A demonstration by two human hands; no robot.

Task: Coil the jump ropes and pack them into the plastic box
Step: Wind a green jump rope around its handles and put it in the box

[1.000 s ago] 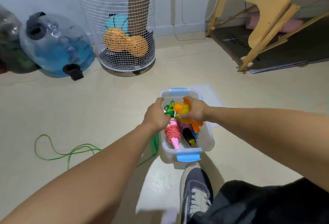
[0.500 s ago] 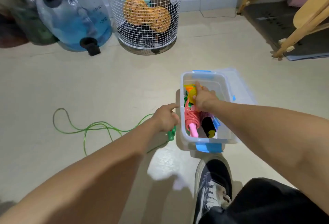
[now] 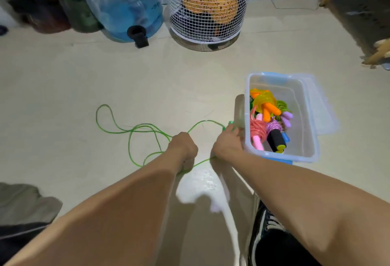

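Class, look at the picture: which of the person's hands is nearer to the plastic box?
Right. The right hand is just beside the plastic box, at its near left corner, holding the green rope's handle. The left hand grips the rope farther left on the floor.

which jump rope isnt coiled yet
The green jump rope, sprawled loose on the floor beside the plastic box; the pink and others lie bundled inside.

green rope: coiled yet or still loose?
Loose. The green jump rope sprawls in open loops on the floor, outside the plastic box; both hands grip it.
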